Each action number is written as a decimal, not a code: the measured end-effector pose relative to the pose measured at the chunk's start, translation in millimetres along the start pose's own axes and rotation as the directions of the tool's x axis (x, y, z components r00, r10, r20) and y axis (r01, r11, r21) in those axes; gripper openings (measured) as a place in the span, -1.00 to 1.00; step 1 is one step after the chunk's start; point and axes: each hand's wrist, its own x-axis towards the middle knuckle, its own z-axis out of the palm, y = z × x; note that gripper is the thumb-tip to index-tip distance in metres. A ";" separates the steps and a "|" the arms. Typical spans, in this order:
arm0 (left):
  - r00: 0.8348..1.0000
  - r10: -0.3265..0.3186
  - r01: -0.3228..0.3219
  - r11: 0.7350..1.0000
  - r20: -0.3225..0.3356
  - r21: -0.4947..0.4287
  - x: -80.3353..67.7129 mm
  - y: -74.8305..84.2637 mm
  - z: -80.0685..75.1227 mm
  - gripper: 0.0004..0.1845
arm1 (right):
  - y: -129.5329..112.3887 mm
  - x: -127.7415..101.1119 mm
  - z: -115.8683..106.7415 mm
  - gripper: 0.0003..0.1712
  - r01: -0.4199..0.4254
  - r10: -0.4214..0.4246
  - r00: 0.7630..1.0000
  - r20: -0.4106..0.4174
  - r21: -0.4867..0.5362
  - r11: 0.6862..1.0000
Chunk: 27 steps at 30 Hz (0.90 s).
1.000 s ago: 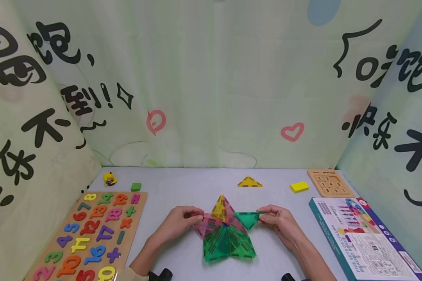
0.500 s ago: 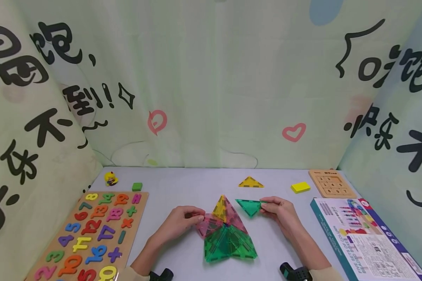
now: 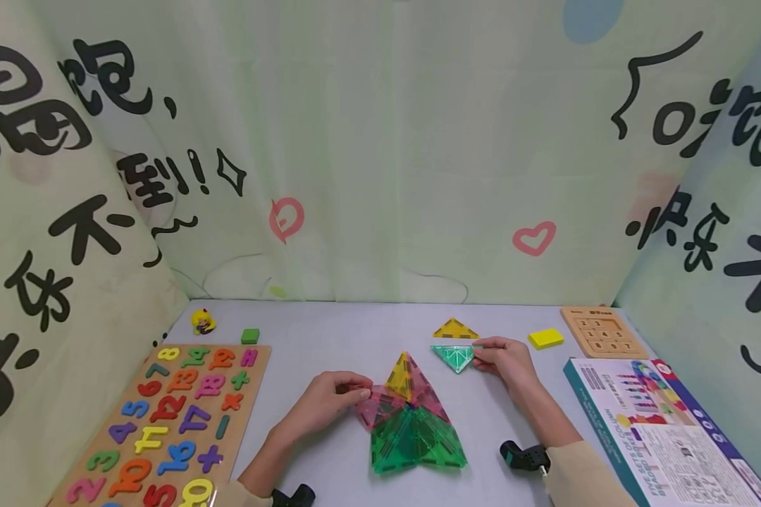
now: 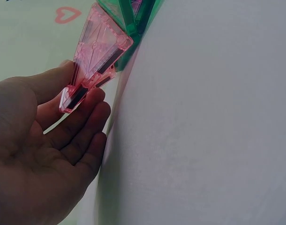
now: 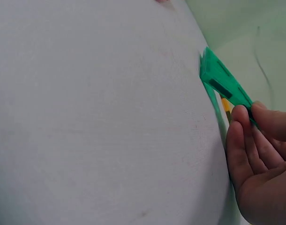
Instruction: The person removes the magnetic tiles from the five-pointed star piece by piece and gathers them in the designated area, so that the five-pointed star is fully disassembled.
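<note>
- Change vs earlier frames: right hand (image 3: pixel 506 359) has carried the green triangle tile (image 3: pixel 454 355) away from the tile cluster (image 3: pixel 411 415), from touching its 2 o'clock side out toward 1 o'clock, well clear of it. Left hand (image 3: pixel 326 401) and cluster have not moved.
- Table (image 3: pixel 342 338): grey top, printed fabric backdrop on three sides.
- Number puzzle board (image 3: pixel 165 422): at 9 o'clock of the cluster, coloured digits and math signs seated in it.
- Boxed game (image 3: pixel 659 429): at 3 o'clock, flat, teal edge, printed face up.
- Tile cluster: translucent magnetic triangles at table centre; green pair at 6 o'clock, pink at 9 and 3, yellow at 12, peak raised in the middle.
- Sliding number puzzle (image 3: pixel 601 329): wooden, at 2 o'clock near the back edge.
- Left hand: thumb and fingertips pinch the outer corner of the pink tile (image 4: pixel 98 51), which is lifted off the table; remaining fingers loosely curled under it. Tile's inner end meets the green tiles.
- Right hand: thumb and index pinch one corner of the green triangle tile, its far edge at or near the table surface; other fingers relaxed, part curled.
- Yellow triangle tile (image 3: pixel 456 329): flat, just beyond the green tile at 12 o'clock.
- Yellow block (image 3: pixel 545 338): at 3 o'clock of that tile.
- Green block (image 3: pixel 250 336) and small yellow figure (image 3: pixel 202 322): at 11 o'clock, beyond the number board.
</note>
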 end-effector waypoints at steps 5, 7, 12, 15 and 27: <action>1.000 0.000 0.000 1.000 0.000 -0.006 -0.1 0.6 0.1 -0.70 | -0.6 7.4 0.2 -0.58 0.031 -0.031 0.999 -0.011 -0.076 0.997; 1.000 -0.001 0.001 1.000 -0.001 -0.006 -0.1 0.6 0.3 -0.70 | -0.2 10.0 0.6 -0.59 0.037 -0.040 0.999 -0.023 -0.097 0.995; 1.000 -0.002 0.002 1.000 -0.002 -0.004 -0.2 -0.1 0.9 -0.69 | 1.3 15.5 3.1 -0.63 0.051 -0.062 0.996 -0.063 -0.164 0.985; 1.000 -0.003 0.003 1.000 0.000 -0.008 -0.1 0.3 2.0 -0.69 | 3.1 16.1 3.4 -0.65 0.063 -0.082 0.992 -0.091 -0.202 0.977; 1.000 -0.008 0.008 1.000 -0.006 0.003 -1.6 1.0 1.7 -0.71 | 6.4 -9.7 4.0 -0.64 0.057 -0.065 0.997 -0.040 -0.177 0.983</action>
